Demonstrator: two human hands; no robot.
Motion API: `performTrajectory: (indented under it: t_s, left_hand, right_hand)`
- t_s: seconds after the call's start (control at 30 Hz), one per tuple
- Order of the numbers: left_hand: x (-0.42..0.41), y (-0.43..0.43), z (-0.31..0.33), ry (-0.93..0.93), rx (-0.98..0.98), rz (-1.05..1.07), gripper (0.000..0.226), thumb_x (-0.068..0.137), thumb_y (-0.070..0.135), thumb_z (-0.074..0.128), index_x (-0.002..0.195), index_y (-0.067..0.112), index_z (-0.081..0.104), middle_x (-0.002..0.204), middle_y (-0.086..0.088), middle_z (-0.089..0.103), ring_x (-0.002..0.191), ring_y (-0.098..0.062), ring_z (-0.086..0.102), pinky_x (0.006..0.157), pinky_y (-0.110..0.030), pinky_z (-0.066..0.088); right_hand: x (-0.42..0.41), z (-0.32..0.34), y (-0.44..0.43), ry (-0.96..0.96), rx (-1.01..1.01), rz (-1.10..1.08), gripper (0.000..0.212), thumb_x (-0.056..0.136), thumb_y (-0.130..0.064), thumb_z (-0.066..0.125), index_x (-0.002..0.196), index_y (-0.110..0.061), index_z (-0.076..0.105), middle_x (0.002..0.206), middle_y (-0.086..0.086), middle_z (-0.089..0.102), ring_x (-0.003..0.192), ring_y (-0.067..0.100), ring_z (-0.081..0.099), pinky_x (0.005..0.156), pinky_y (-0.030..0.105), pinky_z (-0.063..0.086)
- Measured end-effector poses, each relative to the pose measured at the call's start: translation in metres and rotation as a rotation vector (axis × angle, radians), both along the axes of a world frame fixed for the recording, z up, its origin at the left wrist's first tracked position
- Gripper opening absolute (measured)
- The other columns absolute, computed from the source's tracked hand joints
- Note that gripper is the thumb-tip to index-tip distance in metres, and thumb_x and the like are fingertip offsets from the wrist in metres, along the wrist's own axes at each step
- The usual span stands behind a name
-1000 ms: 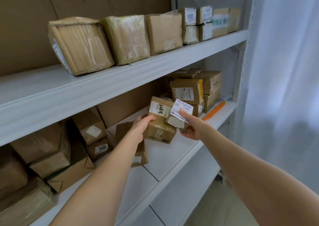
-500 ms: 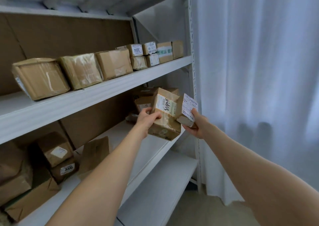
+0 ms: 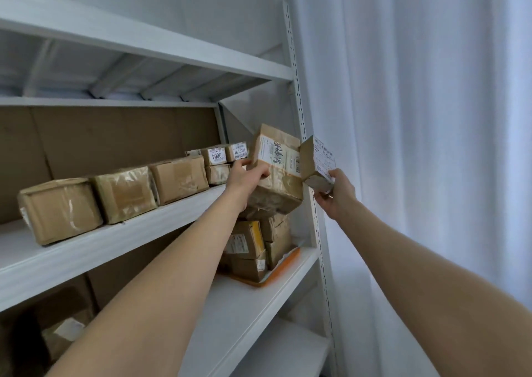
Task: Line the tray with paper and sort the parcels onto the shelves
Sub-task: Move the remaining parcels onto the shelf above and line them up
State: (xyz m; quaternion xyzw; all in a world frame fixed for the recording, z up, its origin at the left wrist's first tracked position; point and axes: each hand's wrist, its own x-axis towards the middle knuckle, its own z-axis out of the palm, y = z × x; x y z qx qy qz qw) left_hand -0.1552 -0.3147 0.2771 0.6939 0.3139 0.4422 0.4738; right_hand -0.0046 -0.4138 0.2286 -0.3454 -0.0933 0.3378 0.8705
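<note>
Middle shelf (image 3: 86, 250), left of frame: three big brown parcels (image 3: 125, 193) in row, then small labelled parcels (image 3: 214, 156), three or four, hard to count. Centre: left hand (image 3: 247, 175) gripping large parcel (image 3: 277, 175), held up at shelf's right end. Under it, lower shelf (image 3: 239, 313): four stacked parcels (image 3: 244, 240) I can make out on orange tray (image 3: 283, 267). Right of centre: right hand (image 3: 336, 195) gripping small parcel (image 3: 312, 160) in front of white rack upright (image 3: 299, 88). Hands apart. White curtain (image 3: 431, 146) far right.
</note>
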Motion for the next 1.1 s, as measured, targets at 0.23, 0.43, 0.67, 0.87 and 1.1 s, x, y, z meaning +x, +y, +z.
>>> performTrajectory:
  t_s: [0.23, 0.43, 0.67, 0.87, 1.1]
  left_hand:
    - [0.019, 0.043, 0.080, -0.078, 0.036, 0.081, 0.045, 0.082, 0.033, 0.063, 0.124, 0.022, 0.053, 0.105, -0.005, 0.061, 0.087, -0.021, 0.062, 0.064, -0.032, 0.054]
    - [0.033, 0.087, 0.127, -0.164, -0.050, 0.101, 0.032, 0.088, 0.032, 0.059, 0.117, 0.018, 0.056, 0.105, -0.011, 0.067, 0.086, -0.025, 0.065, 0.083, -0.042, 0.056]
    - [0.055, 0.128, 0.143, -0.203, -0.169, 0.140, 0.040, 0.091, 0.040, 0.056, 0.123, 0.018, 0.048, 0.108, -0.013, 0.063, 0.092, -0.029, 0.061, 0.081, -0.044, 0.053]
    - [0.081, 0.156, 0.149, -0.215, -0.238, 0.174, 0.039, 0.090, 0.037, 0.056, 0.123, 0.019, 0.049, 0.113, -0.014, 0.059, 0.101, -0.034, 0.057, 0.090, -0.049, 0.049]
    - [0.127, 0.185, 0.135, -0.230, -0.251, 0.271, 0.033, 0.090, 0.034, 0.056, 0.117, 0.016, 0.054, 0.108, -0.010, 0.066, 0.096, -0.031, 0.063, 0.092, -0.049, 0.049]
  right_hand:
    - [0.034, 0.067, 0.060, -0.169, 0.076, -0.145, 0.025, 0.096, -0.018, 0.058, 0.119, -0.019, 0.050, 0.094, 0.003, 0.055, 0.077, 0.018, 0.059, 0.057, 0.029, 0.057]
    - [0.059, 0.103, 0.116, -0.232, 0.124, -0.099, 0.041, 0.095, -0.022, 0.060, 0.135, -0.024, 0.050, 0.086, -0.002, 0.060, 0.077, 0.014, 0.061, 0.052, 0.024, 0.057]
    - [0.089, 0.120, 0.166, -0.326, 0.115, 0.000, 0.050, 0.085, -0.006, 0.067, 0.126, -0.026, 0.048, 0.100, 0.004, 0.061, 0.085, 0.017, 0.065, 0.066, 0.025, 0.059]
    - [0.122, 0.126, 0.222, -0.409, -0.034, -0.062, 0.021, 0.090, -0.003, 0.061, 0.109, -0.009, 0.068, 0.088, 0.008, 0.064, 0.086, 0.019, 0.066, 0.081, 0.030, 0.058]
    - [0.144, 0.118, 0.286, -0.567, -0.149, 0.138, 0.021, 0.091, -0.005, 0.060, 0.107, -0.016, 0.066, 0.085, 0.004, 0.062, 0.061, 0.014, 0.050, 0.056, 0.025, 0.046]
